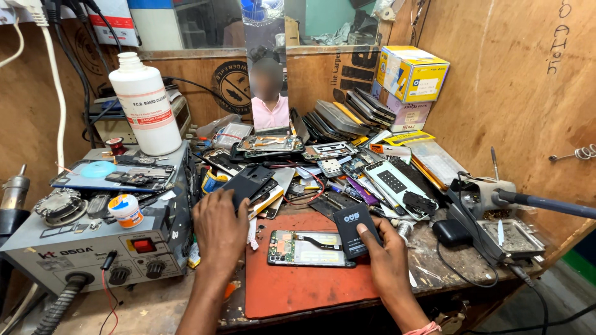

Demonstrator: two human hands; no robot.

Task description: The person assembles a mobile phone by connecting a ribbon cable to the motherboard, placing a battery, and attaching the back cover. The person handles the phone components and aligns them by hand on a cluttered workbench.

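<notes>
An opened phone (307,249) lies face down on a red work mat (298,288), its circuit board and flat cable showing. My right hand (390,260) holds a flat black battery (352,229) over the phone's right end. My left hand (218,231) is up at the mat's left edge, gripping a dark phone back panel (248,181) tilted above the heap of parts.
A grey rework station (93,248) stands left, with a white bottle (148,105), a small jar (126,211) and boards on top. A heap of phone parts (347,164) fills the back. A soldering iron stand (490,205) and boxes (410,77) are on the right.
</notes>
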